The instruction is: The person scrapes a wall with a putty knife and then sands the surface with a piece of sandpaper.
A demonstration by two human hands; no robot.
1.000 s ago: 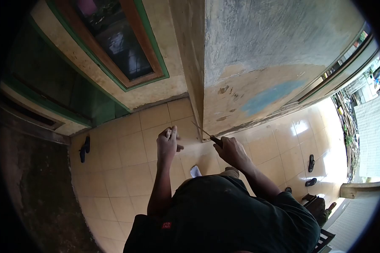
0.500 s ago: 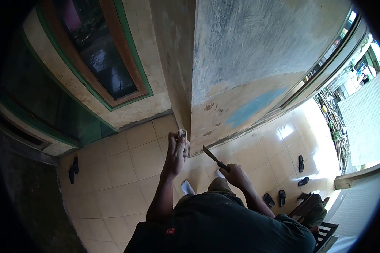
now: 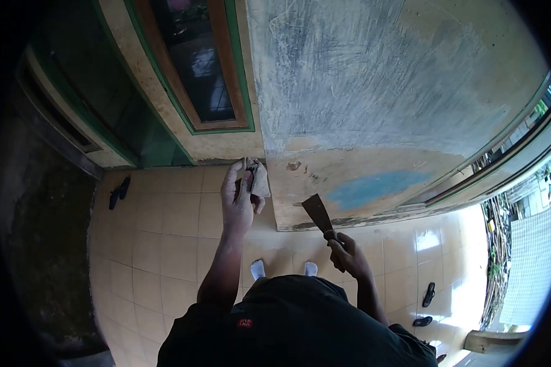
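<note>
In front of the wall's left corner, my left hand (image 3: pixel 237 194) is closed on a folded beige-grey sheet (image 3: pixel 260 179) with a dark inner face, which looks like sandpaper. My right hand (image 3: pixel 349 254) grips the handle of a putty knife (image 3: pixel 316 211), lower and to the right. Its broad, dark blade points up and left, overlapping the bottom of the wall (image 3: pixel 349 92) in this view. That wall has grey, streaky patches above and a bare beige band with a blue patch (image 3: pixel 373 188) below.
A green-framed window (image 3: pixel 205 67) and a green door (image 3: pixel 113 98) are at left. Dark sandals lie on the tiled floor (image 3: pixel 159 244), one pair (image 3: pixel 120 192) at left and another (image 3: pixel 429 295) at right. A long ledge (image 3: pixel 465 186) runs along the right side.
My view has swung right, so the wall face is seen more squarely. My left hand has risen slightly and the sheet shows more. The putty knife's blade has turned its flat side to me.
</note>
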